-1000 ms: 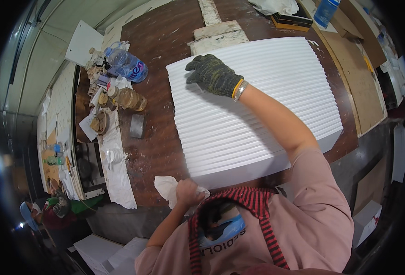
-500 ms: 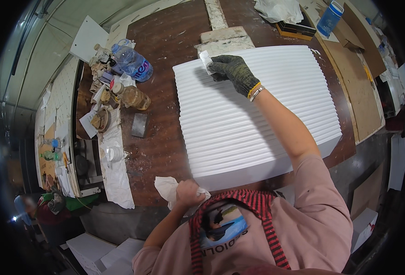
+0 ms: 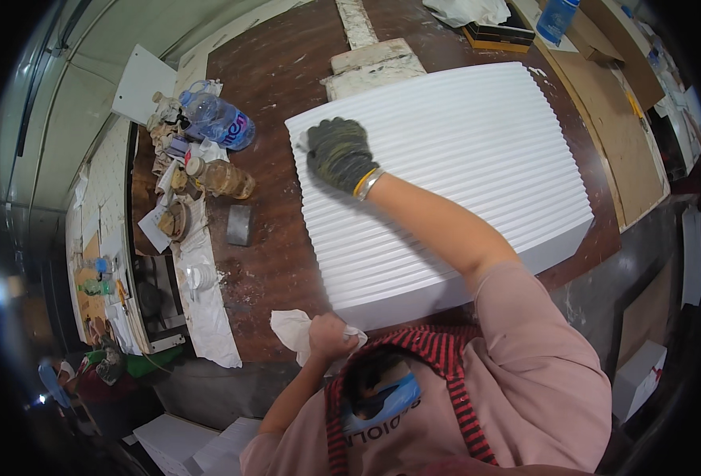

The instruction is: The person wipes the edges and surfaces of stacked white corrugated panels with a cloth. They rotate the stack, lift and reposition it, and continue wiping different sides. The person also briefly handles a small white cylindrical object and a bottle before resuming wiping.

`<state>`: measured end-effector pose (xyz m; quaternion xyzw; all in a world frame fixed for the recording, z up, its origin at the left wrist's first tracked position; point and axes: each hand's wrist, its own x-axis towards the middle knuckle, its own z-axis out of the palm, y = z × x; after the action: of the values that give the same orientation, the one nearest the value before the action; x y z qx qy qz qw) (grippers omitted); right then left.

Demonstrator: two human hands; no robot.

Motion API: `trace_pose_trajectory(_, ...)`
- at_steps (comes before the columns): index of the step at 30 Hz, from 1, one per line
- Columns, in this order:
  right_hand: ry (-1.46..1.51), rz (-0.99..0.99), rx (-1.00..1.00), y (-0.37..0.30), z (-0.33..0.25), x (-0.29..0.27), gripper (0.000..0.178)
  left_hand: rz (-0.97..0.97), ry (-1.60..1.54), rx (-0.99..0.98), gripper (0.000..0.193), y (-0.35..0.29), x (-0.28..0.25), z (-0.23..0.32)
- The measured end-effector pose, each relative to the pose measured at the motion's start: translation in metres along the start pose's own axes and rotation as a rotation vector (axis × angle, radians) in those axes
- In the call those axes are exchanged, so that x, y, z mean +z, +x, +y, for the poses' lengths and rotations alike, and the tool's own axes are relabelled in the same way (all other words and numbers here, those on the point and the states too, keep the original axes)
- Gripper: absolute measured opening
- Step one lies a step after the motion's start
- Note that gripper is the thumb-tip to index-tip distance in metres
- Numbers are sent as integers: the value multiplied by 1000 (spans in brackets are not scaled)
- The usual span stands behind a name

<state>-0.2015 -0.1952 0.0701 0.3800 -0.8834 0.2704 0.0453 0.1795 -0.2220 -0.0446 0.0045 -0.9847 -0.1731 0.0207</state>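
Item: white ribbed panel, flat on counter, frame centre, ribs running left to right. My gloved right hand pressed on its upper-left corner, grip curled, contents hidden. My left hand, lower centre, clamped on white rag, off panel's near edge.

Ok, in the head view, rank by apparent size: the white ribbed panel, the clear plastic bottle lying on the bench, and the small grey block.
1. White ribbed panel, by far the largest.
2. Clear plastic bottle.
3. Small grey block, smallest.
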Motion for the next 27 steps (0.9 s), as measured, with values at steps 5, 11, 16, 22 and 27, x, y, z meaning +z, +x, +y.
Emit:
trace_pose_trajectory(5,-126,238,14,-11,77,-43,17,-117,47,-59,31,-2,5,-1)
trace_pose_trajectory(11,-405,394,261,-36,208,-109,14,-4,17,-7,35,-6,12,-7)
trace_pose_trajectory(16,-641,384,458,-53,347,-168,24,3,23,22,42,-7,12,-7)
trace_pose_trajectory(22,-558,445,593,-42,344,-206,30,1,34,17,43,-7,11,-8)
trace_pose_trajectory(27,-132,485,-53,-22,229,-117,12,8,66,27,36,-15,19,-13)
